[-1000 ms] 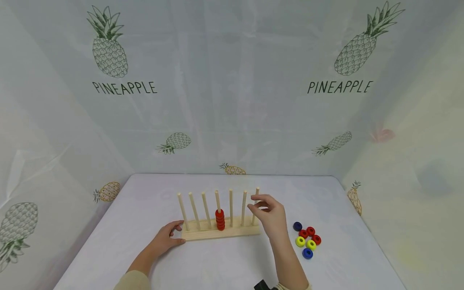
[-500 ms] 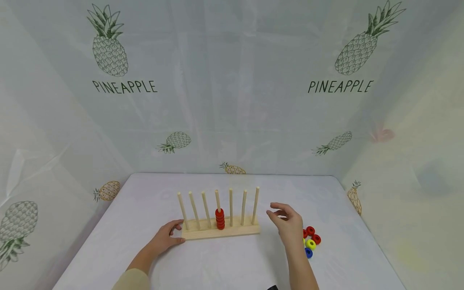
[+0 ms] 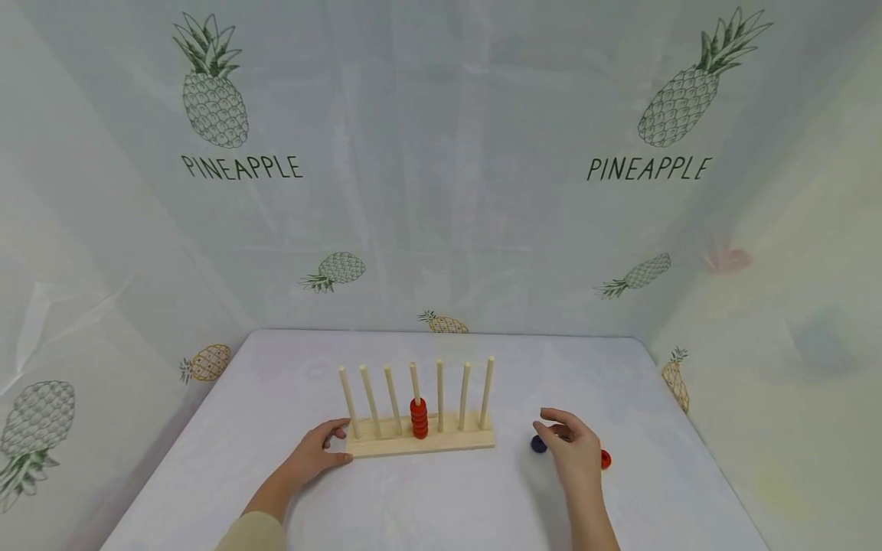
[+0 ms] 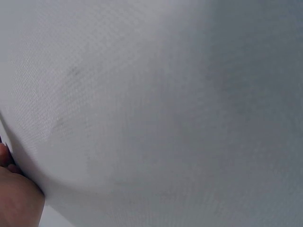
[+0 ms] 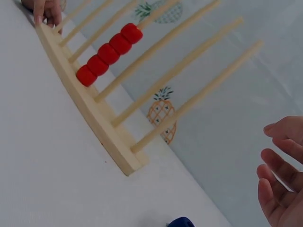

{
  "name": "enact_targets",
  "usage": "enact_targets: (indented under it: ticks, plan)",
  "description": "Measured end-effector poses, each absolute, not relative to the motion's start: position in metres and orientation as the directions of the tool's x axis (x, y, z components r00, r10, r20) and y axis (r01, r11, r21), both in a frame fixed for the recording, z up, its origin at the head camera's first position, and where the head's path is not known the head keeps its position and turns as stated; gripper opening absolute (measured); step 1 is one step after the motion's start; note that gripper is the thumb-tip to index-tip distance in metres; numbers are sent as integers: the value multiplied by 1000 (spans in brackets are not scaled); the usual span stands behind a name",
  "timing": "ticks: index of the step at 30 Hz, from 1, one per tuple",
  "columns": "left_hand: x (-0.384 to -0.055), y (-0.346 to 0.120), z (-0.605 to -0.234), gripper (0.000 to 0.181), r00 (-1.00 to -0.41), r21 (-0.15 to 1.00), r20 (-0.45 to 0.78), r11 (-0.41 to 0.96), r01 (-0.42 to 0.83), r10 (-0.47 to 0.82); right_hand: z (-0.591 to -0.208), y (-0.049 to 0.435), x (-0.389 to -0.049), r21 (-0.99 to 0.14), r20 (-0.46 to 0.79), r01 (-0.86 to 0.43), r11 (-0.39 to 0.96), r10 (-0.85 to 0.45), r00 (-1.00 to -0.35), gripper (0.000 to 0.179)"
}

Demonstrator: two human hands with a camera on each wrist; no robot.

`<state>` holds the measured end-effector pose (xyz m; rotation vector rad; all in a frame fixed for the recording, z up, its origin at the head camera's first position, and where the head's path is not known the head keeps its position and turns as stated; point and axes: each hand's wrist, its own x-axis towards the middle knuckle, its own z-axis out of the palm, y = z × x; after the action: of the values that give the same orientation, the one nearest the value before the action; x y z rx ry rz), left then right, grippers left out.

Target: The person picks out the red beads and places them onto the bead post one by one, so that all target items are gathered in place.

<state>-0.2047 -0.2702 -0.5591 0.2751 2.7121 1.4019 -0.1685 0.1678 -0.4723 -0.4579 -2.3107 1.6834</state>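
A wooden peg rack (image 3: 448,441) with several upright pegs stands on the table. Several red beads (image 3: 419,419) are stacked on its middle peg. My left hand (image 3: 313,453) grips the rack's left end, thumb in front and fingers behind; only part of that hand (image 4: 19,196) shows in the left wrist view. My right hand (image 3: 573,448) hovers over the loose beads at the right, fingers bent apart with nothing visible between them. A dark blue bead (image 3: 539,444) lies just left of its fingertips. One loose red bead (image 3: 605,459) shows beyond the hand, which hides the other beads.
The white table (image 3: 427,505) meets a pale curtain (image 3: 441,191) printed with pineapples at its back and sides. The other pegs (image 5: 199,94) bear no beads. White table surface lies between the rack and the right hand.
My right hand has moved right and down from the rack's right end to the loose beads. The dark blue bead now shows farther left than before. My left hand stays on the rack.
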Motion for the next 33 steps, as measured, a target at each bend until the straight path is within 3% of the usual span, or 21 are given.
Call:
enact_targets:
  ticks: [16,33]
  plan:
    - [-206,-272,-562,67,-981,812,8,571,120,194,-494,194,-163,-928,31,174,329,535,-844,26]
    - [-206,-268,-556,68,-988,813,-35,579,62,154,-524,214,-169,-905,-21,247,347,543,-840,29]
